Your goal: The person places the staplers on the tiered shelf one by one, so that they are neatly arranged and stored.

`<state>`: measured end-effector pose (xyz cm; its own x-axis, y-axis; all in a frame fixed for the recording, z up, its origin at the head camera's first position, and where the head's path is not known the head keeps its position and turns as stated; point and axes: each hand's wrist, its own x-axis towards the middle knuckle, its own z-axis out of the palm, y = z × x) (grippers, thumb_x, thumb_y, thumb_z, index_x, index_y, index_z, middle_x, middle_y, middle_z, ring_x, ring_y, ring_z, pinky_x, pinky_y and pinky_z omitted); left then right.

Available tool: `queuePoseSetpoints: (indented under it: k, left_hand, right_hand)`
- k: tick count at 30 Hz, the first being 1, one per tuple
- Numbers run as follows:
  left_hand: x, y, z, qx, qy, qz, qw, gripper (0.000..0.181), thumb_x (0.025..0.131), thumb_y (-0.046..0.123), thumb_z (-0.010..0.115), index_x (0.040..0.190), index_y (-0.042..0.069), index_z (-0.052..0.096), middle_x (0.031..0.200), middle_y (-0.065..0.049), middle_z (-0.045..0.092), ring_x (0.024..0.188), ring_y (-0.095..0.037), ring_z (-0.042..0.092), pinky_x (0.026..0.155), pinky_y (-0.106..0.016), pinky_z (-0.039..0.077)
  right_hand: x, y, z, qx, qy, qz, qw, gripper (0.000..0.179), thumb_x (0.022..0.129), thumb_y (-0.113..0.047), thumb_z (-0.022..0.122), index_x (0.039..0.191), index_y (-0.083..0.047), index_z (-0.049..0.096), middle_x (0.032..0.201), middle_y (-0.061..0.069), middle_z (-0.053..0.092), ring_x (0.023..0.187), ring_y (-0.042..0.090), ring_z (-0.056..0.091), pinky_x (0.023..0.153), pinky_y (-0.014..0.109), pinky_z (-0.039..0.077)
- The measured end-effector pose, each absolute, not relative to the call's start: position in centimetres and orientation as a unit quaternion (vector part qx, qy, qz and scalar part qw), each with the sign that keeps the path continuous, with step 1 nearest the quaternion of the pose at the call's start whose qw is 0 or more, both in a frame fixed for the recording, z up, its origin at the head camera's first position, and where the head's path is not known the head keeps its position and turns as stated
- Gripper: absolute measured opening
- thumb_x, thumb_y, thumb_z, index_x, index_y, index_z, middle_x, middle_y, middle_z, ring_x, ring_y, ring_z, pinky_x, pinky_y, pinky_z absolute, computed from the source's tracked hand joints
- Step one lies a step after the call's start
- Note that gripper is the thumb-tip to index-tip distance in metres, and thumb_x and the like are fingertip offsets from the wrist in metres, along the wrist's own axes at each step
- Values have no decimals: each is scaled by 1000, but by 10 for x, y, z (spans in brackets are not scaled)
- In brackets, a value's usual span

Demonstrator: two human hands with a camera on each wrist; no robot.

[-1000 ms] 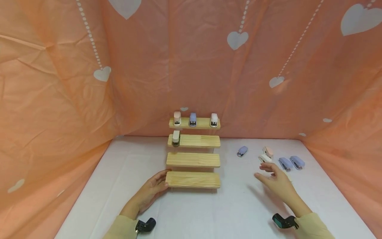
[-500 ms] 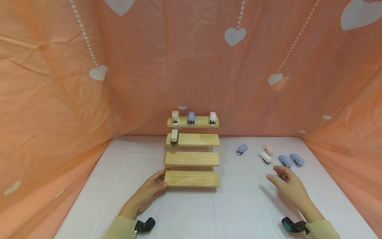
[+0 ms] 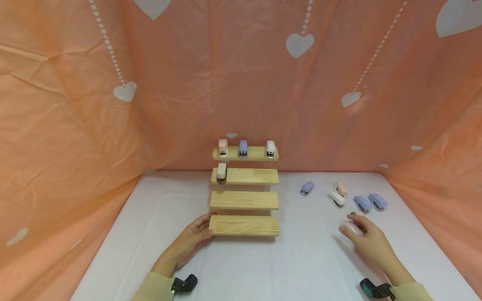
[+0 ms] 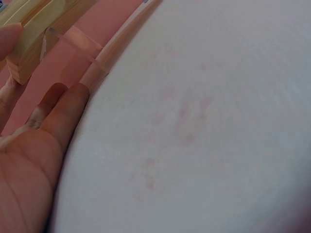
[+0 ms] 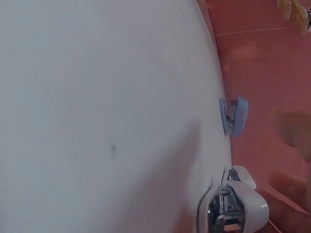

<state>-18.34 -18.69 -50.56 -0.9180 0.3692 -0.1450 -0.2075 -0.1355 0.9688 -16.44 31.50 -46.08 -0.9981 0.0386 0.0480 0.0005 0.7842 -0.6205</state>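
Left hand [image 3: 190, 240] pinches the left end of the bottom wooden plank [image 3: 244, 225], thumb on top, finger below. Right hand [image 3: 370, 240] bent around a white mini stapler [image 3: 352, 228] on the right of the white table [image 3: 301, 267]; can't tell if it's gripped or just touched. Just beyond: another white stapler [image 3: 336, 200], a peach stapler [image 3: 340, 189] and two purple staplers [image 3: 362, 203]. Top plank [image 3: 257, 154] carries three staplers [image 3: 242, 149], second plank [image 3: 252, 176] one [image 3: 221, 172].
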Motion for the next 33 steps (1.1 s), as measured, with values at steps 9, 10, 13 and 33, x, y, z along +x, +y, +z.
queuePoseSetpoints:
  k: [9, 10, 13, 33]
  left_hand:
    - [-183, -187, -504, 63, 629, 751, 192, 66, 93, 11, 62, 150, 5, 28, 151, -20, 31, 134, -27, 38, 107, -30, 38]
    - [-184, -187, -504, 62, 630, 750, 191, 66, 93, 11, 62, 150, 5, 29, 151, -20, 31, 134, -27, 37, 107, -30, 38]
    - [-184, -185, -504, 59, 634, 747, 189, 66, 93, 13, 62, 150, 6, 29, 151, -19, 31, 134, -28, 37, 107, -30, 37]
    - [-182, -182, -504, 45, 643, 743, 178, 66, 92, 14, 63, 149, 5, 31, 151, -19, 32, 134, -28, 37, 108, -32, 37]
  right_hand:
    - [-165, 316, -469, 0, -948, 320, -6, 69, 88, -45, 68, 133, 4, 51, 134, 39, 42, 114, 52, 50, 91, 60, 47]
    - [-164, 316, -469, 1, -948, 318, -15, 70, 88, -45, 68, 134, 4, 50, 134, 39, 42, 113, 53, 50, 89, 61, 47]
    - [-163, 318, -470, 6, -947, 318, -39, 70, 87, -44, 69, 136, 2, 49, 133, 38, 44, 111, 52, 52, 87, 59, 49]
    - [-155, 326, -471, 12, -896, 426, -124, 78, 82, -30, 77, 144, -1, 39, 91, 8, 61, 83, 16, 55, 65, 24, 48]
